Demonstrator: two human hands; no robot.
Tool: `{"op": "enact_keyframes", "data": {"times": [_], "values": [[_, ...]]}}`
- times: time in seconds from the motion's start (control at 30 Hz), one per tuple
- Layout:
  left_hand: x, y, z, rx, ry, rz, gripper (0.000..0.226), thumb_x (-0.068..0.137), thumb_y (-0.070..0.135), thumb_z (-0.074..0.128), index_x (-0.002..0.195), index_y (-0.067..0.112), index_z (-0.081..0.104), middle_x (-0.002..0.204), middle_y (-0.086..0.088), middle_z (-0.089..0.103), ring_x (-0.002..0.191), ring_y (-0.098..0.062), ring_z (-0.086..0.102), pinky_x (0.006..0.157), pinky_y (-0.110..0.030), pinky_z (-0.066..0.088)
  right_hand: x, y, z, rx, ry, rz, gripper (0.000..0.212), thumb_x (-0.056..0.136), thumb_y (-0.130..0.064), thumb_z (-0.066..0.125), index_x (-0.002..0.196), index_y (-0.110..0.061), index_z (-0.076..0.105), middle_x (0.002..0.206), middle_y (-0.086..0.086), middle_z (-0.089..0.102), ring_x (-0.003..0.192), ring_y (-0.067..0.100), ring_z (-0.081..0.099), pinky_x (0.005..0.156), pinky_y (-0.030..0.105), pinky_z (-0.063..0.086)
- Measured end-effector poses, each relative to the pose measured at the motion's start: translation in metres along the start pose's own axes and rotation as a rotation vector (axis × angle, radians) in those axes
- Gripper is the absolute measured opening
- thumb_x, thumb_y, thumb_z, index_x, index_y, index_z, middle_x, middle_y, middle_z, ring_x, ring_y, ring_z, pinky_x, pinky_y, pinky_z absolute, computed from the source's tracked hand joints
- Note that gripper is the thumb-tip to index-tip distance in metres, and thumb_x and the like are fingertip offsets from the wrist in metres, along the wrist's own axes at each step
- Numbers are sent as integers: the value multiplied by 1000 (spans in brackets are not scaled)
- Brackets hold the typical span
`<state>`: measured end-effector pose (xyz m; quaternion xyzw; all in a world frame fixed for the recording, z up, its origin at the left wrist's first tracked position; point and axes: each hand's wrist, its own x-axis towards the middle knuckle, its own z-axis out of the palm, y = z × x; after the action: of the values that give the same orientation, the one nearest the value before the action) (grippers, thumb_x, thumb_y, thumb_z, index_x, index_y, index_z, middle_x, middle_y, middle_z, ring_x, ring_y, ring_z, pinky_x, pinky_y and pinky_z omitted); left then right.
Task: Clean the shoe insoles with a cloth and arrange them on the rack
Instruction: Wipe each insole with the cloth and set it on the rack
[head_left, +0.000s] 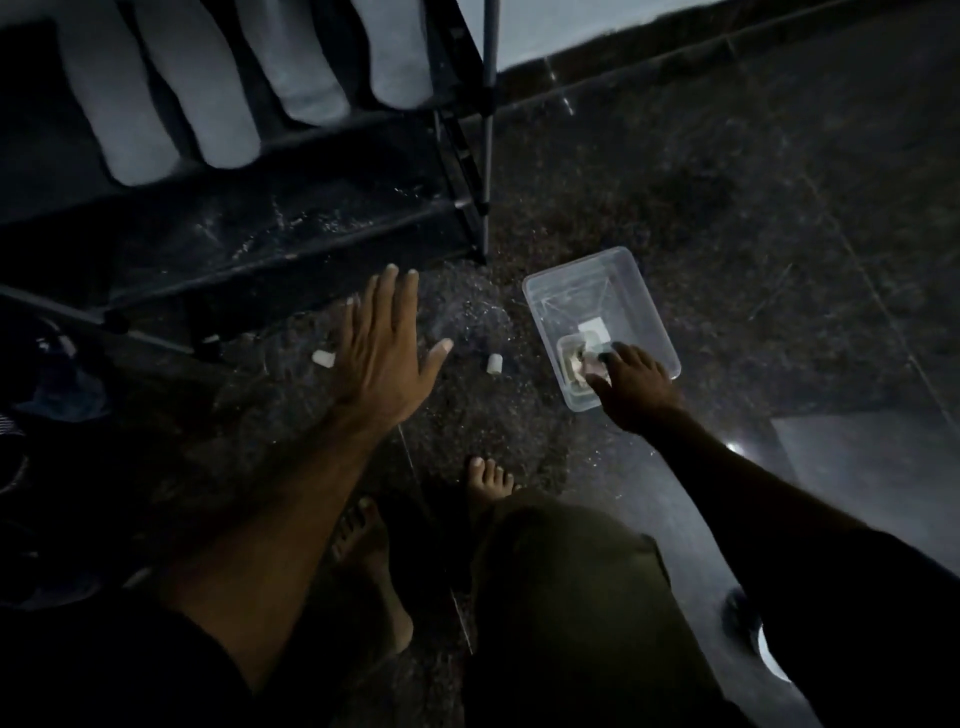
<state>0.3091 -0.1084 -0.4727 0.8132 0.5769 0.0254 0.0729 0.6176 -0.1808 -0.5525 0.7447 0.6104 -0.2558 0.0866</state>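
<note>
Four pale insoles (218, 98) already lie on the rack (311, 228); the left hand (382, 358) hovers splayed and empty, while the right hand (636, 384) reaches into the clear tub (649, 312), its grasp hidden, so little seems left.

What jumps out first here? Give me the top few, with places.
Four pale insoles lined up on the dark rack at upper left. Right of centre, a clear tub on the floor, with the right hand reaching into it. The left hand hovers spread open over the floor, below the rack.
</note>
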Motion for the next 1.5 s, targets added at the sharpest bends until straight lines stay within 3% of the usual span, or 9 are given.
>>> {"op": "enact_keyframes", "data": {"times": [0.53,0.67,0.8,0.93,1.03,1.17,1.27,1.4,1.5], "values": [[13,5,90,-15,-92,27,80,91,58,39,152,11,18,158,-14,20,145,-31,20,116,-51,17,57,21,73,22,-166,82,56,99,-29,49,151,-23,28,161,12,7,145,35,18,115,49,28],[4,1,99,2,-113,21,80,92,60,36,152,12,18,159,-13,20,145,-31,21,115,-50,17,63,18,76,54,-112,108,60,92,-16,60,146,-8,33,156,17,18,133,39,37,105,44,38],[-2,-1,100,-16,-122,5,79,92,60,35,152,12,19,159,-13,20,145,-31,21,115,-50,19,67,14,74,46,-43,104,47,88,-7,63,130,5,47,139,22,37,114,36,53,94,39,45],[-6,-1,96,-48,-92,-2,78,92,58,38,152,11,21,157,-13,23,143,-31,25,114,-51,22,62,12,70,44,55,119,27,91,-4,58,115,8,56,123,22,49,104,36,58,87,36,47],[-7,2,90,-114,-110,-27,77,92,58,37,153,13,17,158,-12,22,144,-30,24,114,-51,24,58,9,61,235,185,128,21,91,-14,61,102,3,67,109,19,61,97,33,62,79,32,44],[1,19,68,-433,-157,-264,62,97,46,45,149,17,27,149,-8,40,133,-25,43,102,-39,40,42,-20,19,722,314,50,9,85,-12,72,88,-5,77,87,8,74,79,12,68,71,22,45],[15,36,48,-778,-182,-512,45,98,36,51,137,14,45,135,-5,53,113,-16,55,86,-28,43,23,-52,-19,1087,251,-35,8,84,-1,70,90,-4,74,72,-11,73,68,-5,65,66,11,48],[22,50,24,-1220,-258,-578,43,97,37,53,132,12,48,123,0,60,101,-14,62,73,-18,49,5,-87,-57,1308,109,-175,8,82,3,70,90,3,72,85,4,75,85,15,70,80,23,56],[21,52,2,-1452,-252,-566,18,98,32,53,108,18,61,97,3,67,88,-13,68,63,-17,52,-5,-110,-81,1306,68,-264,13,84,5,68,96,7,70,94,17,73,88,20,70,79,23,55]]}}
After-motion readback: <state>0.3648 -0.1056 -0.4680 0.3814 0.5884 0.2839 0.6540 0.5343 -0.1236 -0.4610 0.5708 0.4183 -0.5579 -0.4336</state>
